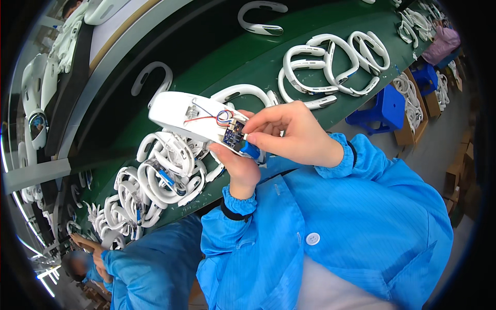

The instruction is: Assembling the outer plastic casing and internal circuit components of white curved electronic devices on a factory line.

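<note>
This is a factory assembly line for small electronics: a long green bench (243,63) carries many alike white bands (266,30), an open shell (173,108) bares its circuit board (232,135), a smocked co-worker (150,263) sits alongside, and stools (391,107), cardboard boxes (404,137) and strip lights (49,272) surround it.

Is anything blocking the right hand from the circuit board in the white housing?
Nothing visible: the right hand is at the edge of the circuit board. Coloured wires loop to its upper left, over the white housing.

L grip (240,168) on wht housing (178,111), R grip (294,135) @ PCB (232,135)
</note>
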A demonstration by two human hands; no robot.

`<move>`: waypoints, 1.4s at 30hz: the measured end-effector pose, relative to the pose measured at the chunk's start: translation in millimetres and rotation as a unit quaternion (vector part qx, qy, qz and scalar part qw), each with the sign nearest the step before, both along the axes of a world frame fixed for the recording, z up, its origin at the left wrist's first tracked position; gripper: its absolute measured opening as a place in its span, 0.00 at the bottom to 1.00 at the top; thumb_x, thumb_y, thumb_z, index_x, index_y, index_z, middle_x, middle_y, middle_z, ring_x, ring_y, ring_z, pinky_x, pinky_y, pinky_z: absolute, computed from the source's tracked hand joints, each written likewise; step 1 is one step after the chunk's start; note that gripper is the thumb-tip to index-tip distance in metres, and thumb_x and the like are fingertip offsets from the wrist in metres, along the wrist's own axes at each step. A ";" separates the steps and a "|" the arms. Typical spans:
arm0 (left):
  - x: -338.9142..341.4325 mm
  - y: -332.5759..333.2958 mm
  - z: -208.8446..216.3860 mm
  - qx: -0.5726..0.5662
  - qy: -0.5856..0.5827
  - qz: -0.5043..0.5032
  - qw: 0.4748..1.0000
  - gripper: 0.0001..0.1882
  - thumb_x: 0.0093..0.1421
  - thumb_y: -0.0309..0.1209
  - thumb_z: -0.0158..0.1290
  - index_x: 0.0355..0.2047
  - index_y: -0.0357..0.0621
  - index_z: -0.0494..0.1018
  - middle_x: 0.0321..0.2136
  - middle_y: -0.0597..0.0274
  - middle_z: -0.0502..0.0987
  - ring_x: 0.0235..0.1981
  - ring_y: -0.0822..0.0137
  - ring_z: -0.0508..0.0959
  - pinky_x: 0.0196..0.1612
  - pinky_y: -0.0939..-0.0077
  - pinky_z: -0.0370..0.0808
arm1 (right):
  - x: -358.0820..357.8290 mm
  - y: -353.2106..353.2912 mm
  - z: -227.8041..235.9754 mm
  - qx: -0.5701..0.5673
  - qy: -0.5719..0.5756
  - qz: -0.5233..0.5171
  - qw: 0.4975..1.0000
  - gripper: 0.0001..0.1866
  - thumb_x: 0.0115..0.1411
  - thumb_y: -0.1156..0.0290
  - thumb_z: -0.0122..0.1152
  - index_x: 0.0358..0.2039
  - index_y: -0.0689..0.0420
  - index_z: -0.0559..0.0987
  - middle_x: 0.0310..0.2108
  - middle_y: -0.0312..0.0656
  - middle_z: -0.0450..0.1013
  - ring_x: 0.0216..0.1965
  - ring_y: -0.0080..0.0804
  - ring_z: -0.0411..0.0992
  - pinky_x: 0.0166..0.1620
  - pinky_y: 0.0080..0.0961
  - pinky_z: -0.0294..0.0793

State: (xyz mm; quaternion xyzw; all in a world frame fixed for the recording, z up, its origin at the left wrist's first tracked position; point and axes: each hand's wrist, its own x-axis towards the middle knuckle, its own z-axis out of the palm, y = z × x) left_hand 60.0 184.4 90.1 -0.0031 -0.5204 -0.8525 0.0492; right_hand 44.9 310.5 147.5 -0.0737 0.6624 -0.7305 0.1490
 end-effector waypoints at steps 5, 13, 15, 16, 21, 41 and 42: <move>-1.7 -0.5 1.4 -0.144 0.041 0.041 0.988 0.45 0.58 0.67 0.20 0.52 0.37 0.59 0.43 0.53 0.69 0.45 0.63 0.71 0.50 0.68 0.66 | -0.6 -1.0 -5.4 -0.078 -0.029 0.000 0.997 0.08 0.51 0.81 0.59 0.33 0.68 0.79 0.27 0.44 0.77 0.27 0.22 0.75 0.33 0.16 0.75; -3.0 3.0 8.3 -0.159 0.025 0.102 0.982 0.51 0.50 0.74 0.27 0.44 0.31 0.64 0.30 0.59 0.70 0.28 0.72 0.70 0.28 0.81 0.66 | -1.6 -6.1 -20.4 -0.114 -0.004 0.016 0.993 0.09 0.52 0.81 0.57 0.35 0.68 0.78 0.29 0.43 0.76 0.30 0.22 0.74 0.35 0.17 0.74; -1.9 -0.3 6.3 -0.151 0.021 0.109 0.982 0.51 0.50 0.75 0.27 0.44 0.31 0.64 0.29 0.60 0.71 0.27 0.73 0.70 0.27 0.82 0.66 | -3.0 -5.7 -20.7 -0.119 -0.010 0.031 0.992 0.09 0.53 0.79 0.57 0.36 0.67 0.78 0.30 0.41 0.76 0.31 0.20 0.73 0.36 0.16 0.74; 0.0 -6.3 2.4 -0.163 0.016 0.068 0.984 0.51 0.50 0.75 0.26 0.47 0.33 0.62 0.36 0.58 0.70 0.35 0.69 0.70 0.37 0.77 0.67 | -3.6 -6.3 -20.1 -0.123 -0.015 0.030 0.992 0.09 0.53 0.79 0.57 0.36 0.67 0.78 0.30 0.42 0.76 0.31 0.20 0.73 0.36 0.17 0.74; -3.9 2.4 7.5 -0.152 0.024 0.106 0.982 0.52 0.49 0.75 0.28 0.44 0.30 0.64 0.29 0.59 0.71 0.27 0.72 0.70 0.29 0.82 0.67 | -4.4 -9.4 -25.5 -0.164 -0.023 0.038 0.985 0.09 0.54 0.78 0.58 0.36 0.67 0.78 0.31 0.42 0.76 0.31 0.22 0.73 0.36 0.17 0.74; -2.2 -30.9 28.3 0.155 -0.118 -0.164 0.967 0.43 0.59 0.65 0.20 0.40 0.37 0.67 0.19 0.45 0.73 0.19 0.50 0.75 0.25 0.62 0.72 | -31.6 75.0 -125.8 0.422 0.330 -0.015 0.844 0.07 0.50 0.76 0.52 0.28 0.62 0.79 0.29 0.46 0.74 0.37 0.45 0.70 0.43 0.33 0.68; -1.0 -30.3 28.6 0.155 -0.116 -0.161 0.968 0.43 0.59 0.65 0.20 0.40 0.37 0.67 0.19 0.45 0.73 0.19 0.50 0.75 0.25 0.62 0.72 | -34.1 71.9 -117.4 0.368 0.300 -0.042 0.879 0.08 0.50 0.77 0.53 0.29 0.61 0.79 0.31 0.45 0.74 0.36 0.45 0.70 0.43 0.33 0.69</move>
